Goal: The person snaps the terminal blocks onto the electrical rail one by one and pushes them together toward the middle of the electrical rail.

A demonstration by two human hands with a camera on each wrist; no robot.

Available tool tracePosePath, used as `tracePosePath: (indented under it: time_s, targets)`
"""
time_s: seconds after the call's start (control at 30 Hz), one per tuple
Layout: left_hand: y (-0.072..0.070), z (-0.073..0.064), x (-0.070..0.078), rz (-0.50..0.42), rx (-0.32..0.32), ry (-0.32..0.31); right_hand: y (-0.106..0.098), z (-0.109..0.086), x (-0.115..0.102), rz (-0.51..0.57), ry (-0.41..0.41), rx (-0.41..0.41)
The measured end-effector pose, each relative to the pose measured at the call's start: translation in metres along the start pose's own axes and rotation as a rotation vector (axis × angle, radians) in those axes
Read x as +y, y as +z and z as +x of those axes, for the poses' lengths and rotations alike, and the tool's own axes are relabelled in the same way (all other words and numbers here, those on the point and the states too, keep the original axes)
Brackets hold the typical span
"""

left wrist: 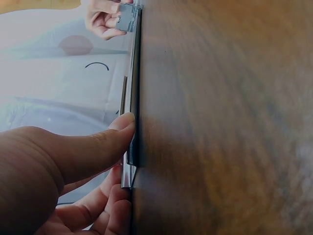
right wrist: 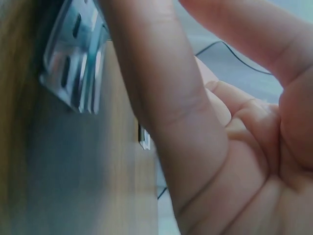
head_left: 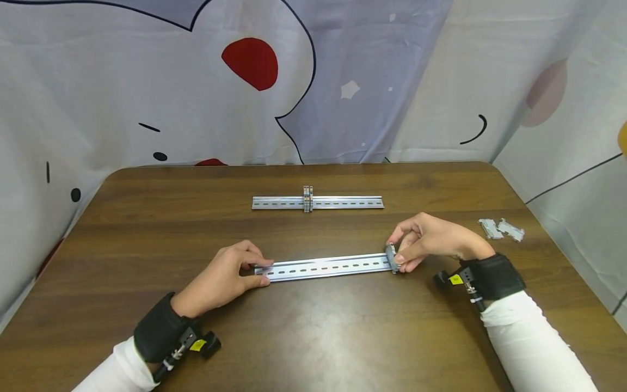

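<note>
A slotted metal DIN rail lies on the table in front of me, its right end slightly farther back than its left. My left hand pinches the left end, thumb on the near edge and fingers on the far one. In the left wrist view the thumb presses along the rail's side. Between thumb and fingers, my right hand pinches a small grey rail clip, standing upright across the rail's right end. In the right wrist view the rail end shows beside the fingers, which hide the clip.
A second, shorter-looking DIN rail lies farther back, with thin grey clips across its middle. Two loose grey clips lie near the right edge of the wooden table. A patterned cloth hangs behind.
</note>
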State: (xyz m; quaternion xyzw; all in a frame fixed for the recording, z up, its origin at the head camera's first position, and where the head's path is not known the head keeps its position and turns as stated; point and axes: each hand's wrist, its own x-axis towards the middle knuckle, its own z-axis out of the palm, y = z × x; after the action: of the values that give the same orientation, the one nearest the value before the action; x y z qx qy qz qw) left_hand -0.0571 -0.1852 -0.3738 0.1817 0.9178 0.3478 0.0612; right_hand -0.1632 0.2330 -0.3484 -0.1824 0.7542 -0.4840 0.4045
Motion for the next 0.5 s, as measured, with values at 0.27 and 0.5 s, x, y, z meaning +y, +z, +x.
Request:
tracePosePath:
  time_s: [0.27,0.5]
  targets:
    - [0.000,0.001,0.000,0.000,-0.006,-0.007,0.014,0.009,-0.004,0.019,-0.021,0.010]
    - [-0.001,0.000,0.000,-0.001,-0.003,-0.003,0.027,0.019,-0.009,0.023,-0.037,0.019]
